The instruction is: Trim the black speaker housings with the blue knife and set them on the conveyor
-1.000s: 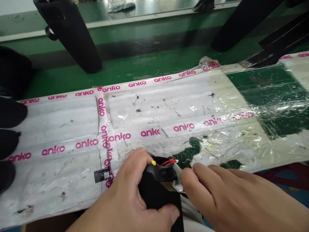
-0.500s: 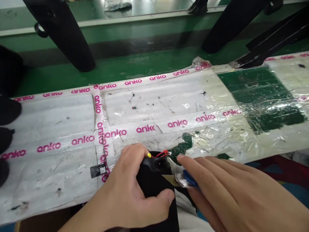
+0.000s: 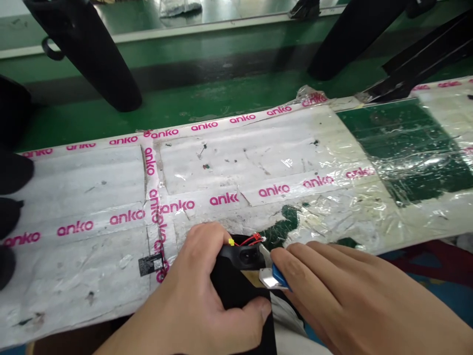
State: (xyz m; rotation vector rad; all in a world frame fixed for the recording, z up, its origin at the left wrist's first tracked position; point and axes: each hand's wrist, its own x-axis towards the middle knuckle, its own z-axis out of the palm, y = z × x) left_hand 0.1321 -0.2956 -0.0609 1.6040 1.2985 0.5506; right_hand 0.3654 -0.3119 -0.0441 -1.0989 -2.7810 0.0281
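Note:
My left hand (image 3: 207, 301) is wrapped round a black fabric-covered cylinder (image 3: 236, 291) at the lower middle. Its dark plastic end (image 3: 242, 256) faces away from me, with red and black wires (image 3: 251, 240) and a yellow connector (image 3: 231, 242) sticking out. On the right, my right hand (image 3: 343, 291) is closed round a blue-handled tool (image 3: 279, 277), whose flat metal part (image 3: 268, 279) lies against the cylinder's edge near the plastic end. The tool's handle is mostly hidden by the fingers.
The work surface (image 3: 236, 162) is covered with worn white sheeting and pink-lettered tape. A black label (image 3: 151, 265) lies left of my left hand. Black cylinders (image 3: 92, 54) stand on the green surface (image 3: 185, 98) beyond. Dark rounded objects (image 3: 13, 170) sit at the left edge.
My right hand and the blue tool have shifted slightly left and down, showing more of the metal part. The cylinder's end has moved a little down and right.

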